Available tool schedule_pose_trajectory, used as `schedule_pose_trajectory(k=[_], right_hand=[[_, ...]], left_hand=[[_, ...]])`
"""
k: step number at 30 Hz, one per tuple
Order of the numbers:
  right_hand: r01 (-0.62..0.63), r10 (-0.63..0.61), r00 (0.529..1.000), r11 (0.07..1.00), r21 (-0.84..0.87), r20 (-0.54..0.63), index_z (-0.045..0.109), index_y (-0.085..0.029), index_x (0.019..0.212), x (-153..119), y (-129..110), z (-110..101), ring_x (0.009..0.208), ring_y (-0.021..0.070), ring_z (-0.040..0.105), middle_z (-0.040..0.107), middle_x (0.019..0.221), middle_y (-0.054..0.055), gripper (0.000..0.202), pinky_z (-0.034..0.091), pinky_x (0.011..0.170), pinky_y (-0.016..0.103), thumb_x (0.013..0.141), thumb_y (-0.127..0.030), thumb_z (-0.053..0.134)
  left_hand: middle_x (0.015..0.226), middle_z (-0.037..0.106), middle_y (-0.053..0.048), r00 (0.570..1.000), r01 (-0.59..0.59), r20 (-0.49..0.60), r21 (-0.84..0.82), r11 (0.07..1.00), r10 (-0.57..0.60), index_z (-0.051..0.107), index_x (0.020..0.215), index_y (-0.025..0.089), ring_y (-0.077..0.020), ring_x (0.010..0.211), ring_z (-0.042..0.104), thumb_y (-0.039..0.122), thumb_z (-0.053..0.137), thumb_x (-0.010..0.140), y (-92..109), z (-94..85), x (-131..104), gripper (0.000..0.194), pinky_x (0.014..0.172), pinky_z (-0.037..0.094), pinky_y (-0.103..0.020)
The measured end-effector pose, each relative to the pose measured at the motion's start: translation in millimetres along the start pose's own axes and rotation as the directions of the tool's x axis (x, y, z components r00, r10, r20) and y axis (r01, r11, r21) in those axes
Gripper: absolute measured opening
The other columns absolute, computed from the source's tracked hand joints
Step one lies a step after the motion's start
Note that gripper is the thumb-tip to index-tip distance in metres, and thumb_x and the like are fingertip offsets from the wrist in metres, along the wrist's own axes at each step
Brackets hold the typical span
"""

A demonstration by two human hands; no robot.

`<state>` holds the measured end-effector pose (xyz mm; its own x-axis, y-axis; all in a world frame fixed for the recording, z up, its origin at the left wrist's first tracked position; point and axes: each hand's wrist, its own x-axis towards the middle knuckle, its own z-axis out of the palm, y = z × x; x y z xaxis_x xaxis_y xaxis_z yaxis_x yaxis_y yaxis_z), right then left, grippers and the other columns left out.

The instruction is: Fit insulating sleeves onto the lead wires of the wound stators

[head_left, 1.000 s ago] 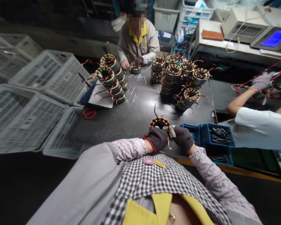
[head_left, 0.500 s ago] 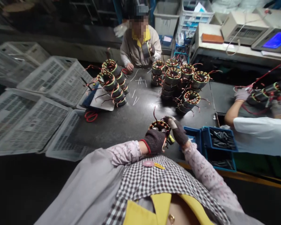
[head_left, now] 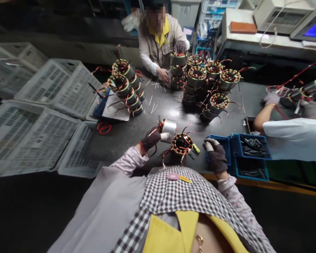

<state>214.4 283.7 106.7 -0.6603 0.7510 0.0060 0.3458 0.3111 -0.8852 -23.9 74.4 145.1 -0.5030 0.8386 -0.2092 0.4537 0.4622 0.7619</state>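
My gloved left hand (head_left: 154,138) grips a shiny metal cylinder (head_left: 169,127) with red wires at its end, lying on its side just above the table. Right of it, a wound ring core (head_left: 182,143) stands upright near the table's front edge, dark and red wire ends spreading from it. No hand touches that core. A yellow-green piece (head_left: 196,148) lies against its right side. My gloved right hand (head_left: 215,153) is over the left part of a blue bin (head_left: 225,142), fingers curled together; whatever is between the fingertips is too small to name.
Stacked wound cores (head_left: 196,82) stand at the back right, more (head_left: 121,86) at the back left. A person (head_left: 160,45) sits opposite, a gloved hand on a stack. Another person's arm (head_left: 265,119) works at right. Crates (head_left: 31,137) line the left; bins of dark pieces (head_left: 252,146) sit right.
My left hand has left the upright core and moved left, now holding the shiny cylinder. My right hand has moved right to the blue bin. The person opposite has lowered a core onto a stack.
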Motion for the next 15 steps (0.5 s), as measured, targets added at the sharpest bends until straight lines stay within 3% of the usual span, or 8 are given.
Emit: schedule_pose_trajectory(k=[2, 5, 8, 10, 13, 15], right_hand=[[0.045, -0.038, 0.998, 0.986, -0.162, 0.044, 0.076, -0.021, 0.104, -10, 3, 1, 0.100, 0.0303, 0.074, 0.079, 0.106, 0.014, 0.040, 0.059, 0.097, 0.050, 0.095, -0.055, 0.057], [0.186, -0.163, 0.981, 0.938, -0.292, 0.103, 0.079, -0.019, 0.106, -12, -13, 17, 0.114, 0.0309, 0.071, 0.078, 0.118, 0.017, 0.036, 0.055, 0.106, 0.047, 0.098, -0.044, 0.055], [0.281, -0.201, 0.955, 0.855, -0.436, 0.220, 0.079, -0.016, 0.117, -2, -39, 41, 0.127, 0.0328, 0.065, 0.072, 0.137, 0.019, 0.034, 0.050, 0.114, 0.047, 0.097, -0.038, 0.061], [0.297, -0.145, 0.939, 0.799, -0.523, 0.312, 0.077, -0.015, 0.123, 6, -52, 56, 0.135, 0.0354, 0.060, 0.066, 0.148, 0.020, 0.036, 0.043, 0.120, 0.049, 0.094, -0.034, 0.068], [0.271, -0.059, 0.930, 0.775, -0.570, 0.362, 0.075, -0.013, 0.126, 15, -59, 74, 0.142, 0.0342, 0.053, 0.064, 0.152, 0.019, 0.034, 0.031, 0.128, 0.049, 0.095, -0.022, 0.063], [0.233, -0.019, 0.933, 0.794, -0.561, 0.361, 0.076, -0.010, 0.123, 21, -56, 80, 0.139, 0.0323, 0.055, 0.066, 0.148, 0.021, 0.034, 0.033, 0.126, 0.046, 0.093, -0.014, 0.060]], left_hand=[[0.111, 0.079, -0.015, 0.991, 0.133, -0.005, 0.071, 0.989, -0.133, 0.063, 0.137, 0.004, -0.0211, 0.092, 0.074, 0.032, 0.052, 0.101, -25, -5.3, 10, 0.048, 0.090, 0.060, -0.034], [0.114, 0.077, -0.017, 0.942, 0.330, -0.016, 0.244, 0.912, -0.336, 0.069, 0.123, 0.003, -0.0290, 0.107, 0.072, 0.031, 0.065, 0.092, -55, 0.8, 18, 0.042, 0.100, 0.056, -0.038], [0.119, 0.076, -0.023, 0.912, 0.372, 0.026, 0.364, 0.854, -0.408, 0.072, 0.114, 0.003, -0.0368, 0.117, 0.070, 0.024, 0.072, 0.082, -74, 13.0, 17, 0.038, 0.106, 0.053, -0.044], [0.120, 0.076, -0.024, 0.889, 0.392, 0.054, 0.425, 0.816, -0.455, 0.073, 0.113, 0.006, -0.0380, 0.117, 0.072, 0.021, 0.071, 0.081, -81, 14.7, 14, 0.036, 0.104, 0.055, -0.046], [0.124, 0.075, -0.024, 0.867, 0.404, 0.074, 0.475, 0.782, -0.493, 0.072, 0.122, 0.007, -0.0387, 0.118, 0.072, 0.022, 0.070, 0.082, -81, 0.1, 7, 0.043, 0.103, 0.057, -0.048], [0.140, 0.069, -0.022, 0.905, 0.347, 0.050, 0.483, 0.804, -0.421, 0.067, 0.136, 0.010, -0.0364, 0.130, 0.066, 0.024, 0.068, 0.084, -69, -14.3, 1, 0.055, 0.112, 0.052, -0.046]])
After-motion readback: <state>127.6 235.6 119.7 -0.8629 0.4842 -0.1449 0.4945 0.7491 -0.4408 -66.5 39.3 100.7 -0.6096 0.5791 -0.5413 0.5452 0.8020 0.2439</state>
